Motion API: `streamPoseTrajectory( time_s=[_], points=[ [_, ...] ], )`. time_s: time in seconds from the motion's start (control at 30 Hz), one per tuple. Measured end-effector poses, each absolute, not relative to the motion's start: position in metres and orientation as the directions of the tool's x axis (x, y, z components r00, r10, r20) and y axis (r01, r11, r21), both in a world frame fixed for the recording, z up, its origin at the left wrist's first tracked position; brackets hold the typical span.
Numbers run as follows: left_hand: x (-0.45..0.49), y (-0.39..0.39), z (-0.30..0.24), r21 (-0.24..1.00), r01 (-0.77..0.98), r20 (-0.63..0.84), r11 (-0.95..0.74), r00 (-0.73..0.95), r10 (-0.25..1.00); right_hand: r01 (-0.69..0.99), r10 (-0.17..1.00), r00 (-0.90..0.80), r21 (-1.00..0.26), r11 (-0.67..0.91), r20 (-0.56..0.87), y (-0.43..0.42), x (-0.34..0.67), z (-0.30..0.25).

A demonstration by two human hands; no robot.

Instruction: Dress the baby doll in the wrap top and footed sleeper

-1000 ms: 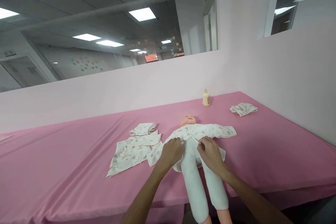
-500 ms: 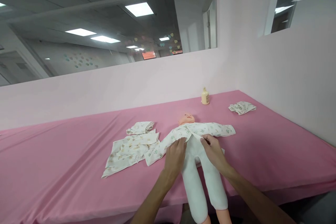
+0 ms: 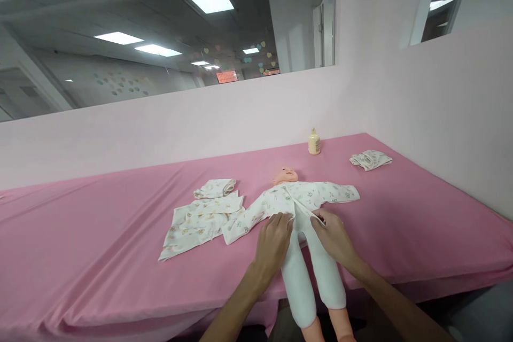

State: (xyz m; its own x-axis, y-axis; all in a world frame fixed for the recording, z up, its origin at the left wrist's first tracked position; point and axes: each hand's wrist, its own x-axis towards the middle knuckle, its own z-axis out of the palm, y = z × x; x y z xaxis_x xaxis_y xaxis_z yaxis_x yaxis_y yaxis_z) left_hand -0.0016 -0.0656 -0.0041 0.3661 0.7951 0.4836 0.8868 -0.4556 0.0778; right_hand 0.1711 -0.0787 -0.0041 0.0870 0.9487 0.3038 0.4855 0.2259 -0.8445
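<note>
A baby doll (image 3: 285, 176) lies on its back on the pink table (image 3: 100, 214), head away from me, white legs (image 3: 310, 272) hanging over the front edge. It wears a white printed top (image 3: 316, 192) with sleeves spread out. My left hand (image 3: 274, 238) rests on the left flap of the top at the doll's waist, fingers curled on the fabric. My right hand (image 3: 334, 235) pinches the right flap's lower edge at the waist.
Printed baby trousers (image 3: 198, 222) lie flat left of the doll, with a small folded piece (image 3: 214, 188) behind them. A cream bottle (image 3: 314, 142) stands near the back wall. Another folded garment (image 3: 371, 160) lies at the far right. Pink walls bound the back and right.
Both hands have shifted slightly along the hem of the top at the doll's waist, drawing the flaps together. The view has tilted a little.
</note>
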Motion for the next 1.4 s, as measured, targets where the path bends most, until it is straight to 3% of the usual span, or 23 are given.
streamPoseTrajectory(
  time_s=[0.33, 0.83, 0.93, 1.13, 1.4],
  points=[
    [0.012, -0.067, -0.001, -0.099, 0.911, 0.352, -0.401, 0.409, 0.842, 0.407, 0.931, 0.132, -0.875, 0.263, 0.341, -0.078, 0.155, -0.004],
    [0.017, -0.068, -0.013, 0.049, 0.905, 0.476, -0.422, 0.35, 0.806, 0.471, 0.857, 0.103, -0.783, 0.406, 0.505, -0.091, 0.139, -0.015],
    [0.015, -0.067, -0.012, 0.135, 0.883, 0.467, -0.45, 0.344, 0.814, 0.469, 0.856, 0.093, -0.781, 0.413, 0.508, -0.092, 0.139, -0.015],
    [0.011, -0.064, 0.005, 0.461, 0.76, 0.362, -0.459, 0.312, 0.879, 0.491, 0.844, 0.051, -0.749, 0.445, 0.535, -0.089, 0.139, -0.021],
    [0.017, -0.058, 0.012, 0.627, 0.724, 0.228, -0.287, 0.181, 0.957, 0.484, 0.846, -0.003, -0.739, 0.468, 0.533, -0.088, 0.148, -0.024]
  ],
)
